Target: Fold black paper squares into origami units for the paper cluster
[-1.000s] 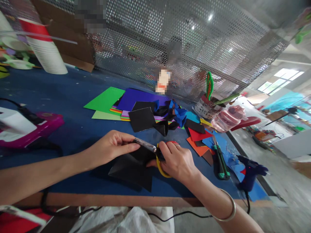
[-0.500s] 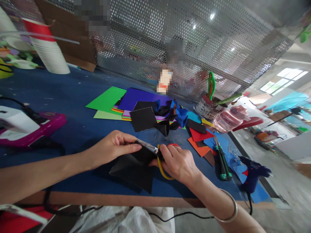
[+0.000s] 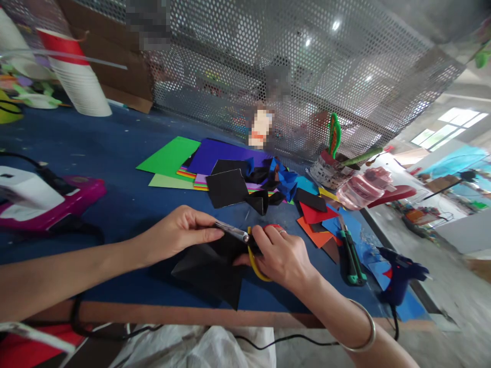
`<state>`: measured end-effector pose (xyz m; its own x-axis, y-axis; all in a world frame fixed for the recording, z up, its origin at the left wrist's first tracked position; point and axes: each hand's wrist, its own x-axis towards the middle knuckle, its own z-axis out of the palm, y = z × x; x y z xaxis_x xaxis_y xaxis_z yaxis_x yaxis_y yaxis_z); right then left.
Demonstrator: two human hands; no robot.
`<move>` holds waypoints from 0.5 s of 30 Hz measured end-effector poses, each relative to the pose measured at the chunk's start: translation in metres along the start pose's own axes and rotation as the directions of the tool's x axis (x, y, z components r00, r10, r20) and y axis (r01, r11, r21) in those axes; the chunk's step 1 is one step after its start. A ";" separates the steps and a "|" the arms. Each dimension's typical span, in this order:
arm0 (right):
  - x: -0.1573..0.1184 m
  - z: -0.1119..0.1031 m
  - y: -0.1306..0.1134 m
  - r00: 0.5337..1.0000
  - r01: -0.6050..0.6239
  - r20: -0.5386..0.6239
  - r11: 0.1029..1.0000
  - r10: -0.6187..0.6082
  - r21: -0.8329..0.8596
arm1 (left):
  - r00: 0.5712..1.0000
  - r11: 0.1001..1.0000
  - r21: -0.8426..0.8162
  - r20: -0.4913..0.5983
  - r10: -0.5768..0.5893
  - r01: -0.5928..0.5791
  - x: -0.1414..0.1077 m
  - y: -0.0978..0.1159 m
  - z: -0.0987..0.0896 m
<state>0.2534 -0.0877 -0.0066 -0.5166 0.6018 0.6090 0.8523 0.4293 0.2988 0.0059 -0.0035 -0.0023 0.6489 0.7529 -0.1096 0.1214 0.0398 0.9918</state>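
Note:
My right hand (image 3: 282, 255) is closed round the yellow and red handles of a pair of scissors (image 3: 235, 231), whose metal blades point left. Between finger and thumb, my left hand (image 3: 192, 227) pinches the black paper (image 3: 209, 273) close to the blade tips. The paper hangs below both hands, over the blue table top near its front edge. Just beyond them lie cut black paper squares (image 3: 227, 188) and folded black and blue paper pieces (image 3: 286, 184).
Coloured sheets (image 3: 169, 156) lie behind my hands. To the right are red and orange scraps (image 3: 316, 212), a green utility knife (image 3: 352, 258) and a blue glue gun (image 3: 399, 273). A magenta power strip (image 3: 86, 191) is at left, paper cups (image 3: 79, 76) behind it. Perforated metal panels (image 3: 222, 61) border the back.
The scissor blades look more closed and the yellow handle has drawn in slightly. The lower corner of the black paper hangs a little lower. Both hands stay almost in place.

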 end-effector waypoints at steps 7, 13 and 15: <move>0.002 0.001 -0.001 0.999 -0.002 -0.032 1.000 0.001 -0.012 | 0.999 1.000 0.027 0.044 0.009 -0.010 -0.001 -0.001 -0.001; -0.001 0.002 -0.001 0.999 0.028 -0.041 0.999 -0.030 -0.030 | 0.996 0.998 0.029 0.079 0.049 -0.052 0.002 -0.004 -0.001; -0.002 0.002 0.000 0.999 0.035 -0.029 0.999 -0.036 -0.032 | 0.994 0.997 0.024 0.090 0.067 -0.070 0.003 -0.007 -0.001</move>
<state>0.2542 -0.0881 -0.0092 -0.5443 0.5665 0.6187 0.8359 0.4285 0.3431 0.0060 -0.0008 -0.0092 0.7203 0.6920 -0.0482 0.0937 -0.0282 0.9952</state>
